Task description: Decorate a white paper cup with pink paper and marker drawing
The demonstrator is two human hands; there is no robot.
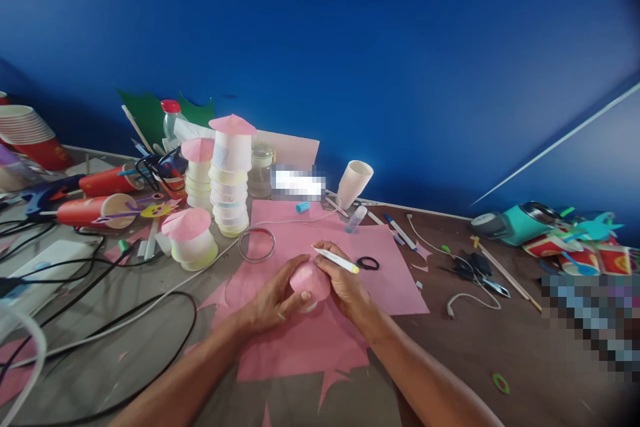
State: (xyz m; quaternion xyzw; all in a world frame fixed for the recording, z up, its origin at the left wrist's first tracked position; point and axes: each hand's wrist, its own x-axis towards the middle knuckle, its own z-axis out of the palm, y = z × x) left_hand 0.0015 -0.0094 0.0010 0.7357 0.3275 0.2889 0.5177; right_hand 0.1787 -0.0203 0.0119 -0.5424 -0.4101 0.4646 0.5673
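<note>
Low over the pink paper sheets [390,267], my left hand [270,297] is closed around a paper cup with a pink paper cone top [309,280]. Only a sliver of the white cup shows below the cone. My right hand [347,287] grips a white marker [337,258] with a yellow end, and its fingers also rest against the cone's right side. The marker's tip points left, above the cone. Just right of that hand lies a black ring-shaped band [368,263]. A blue marker cap [303,207] sits farther back on the paper.
Stacked white cups with pink cone tops [230,173] stand at left, beside a shorter one [190,237]. A leaning stack of white cups [354,180] is at the back. Cables [150,303] cross the left side. Scissors [493,285] and a turquoise cup-like container [525,223] lie at right.
</note>
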